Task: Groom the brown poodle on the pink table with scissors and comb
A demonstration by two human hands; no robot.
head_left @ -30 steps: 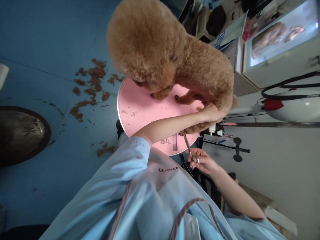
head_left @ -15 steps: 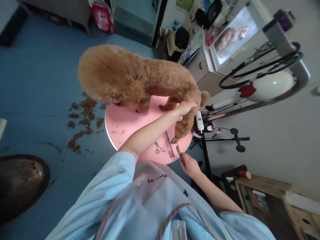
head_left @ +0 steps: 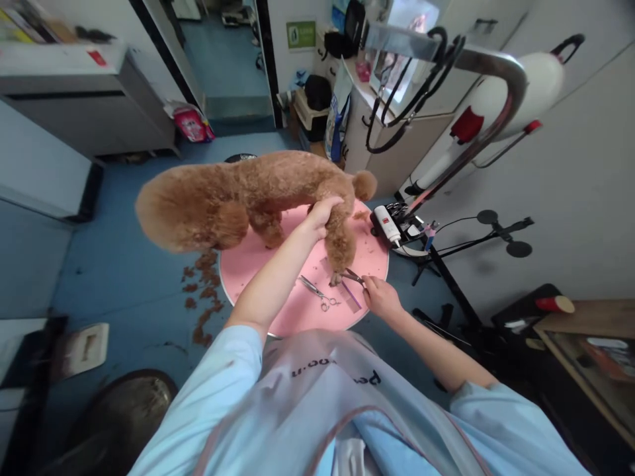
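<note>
A brown curly-coated dog (head_left: 292, 175) stands on a round pink table (head_left: 282, 311), its head to the left and its rump to the right. My left hand (head_left: 322, 217) is closed around the upper part of its near hind leg. In my right hand (head_left: 381, 297) are grooming scissors (head_left: 354, 277), their blades reaching to the fur just above the hind paw (head_left: 336, 279). Whether the blades touch the fur I cannot tell. Another pair of scissors (head_left: 312, 287) lies on the table, beside a comb with a purple spine (head_left: 351, 296) that is partly behind the paw.
At the table's right edge a white bottle (head_left: 387, 225) lies in a black holder. A metal grooming arm (head_left: 496, 132) with black loops rises above the right side. Brown hair clippings (head_left: 206, 284) litter the blue floor on the left. A cabinet (head_left: 397, 132) stands behind the dog.
The scissors in my right hand have come from beside the table's edge to the hind paw. My left hand stays on the leg. My view has turned, and the dog's head looks lower.
</note>
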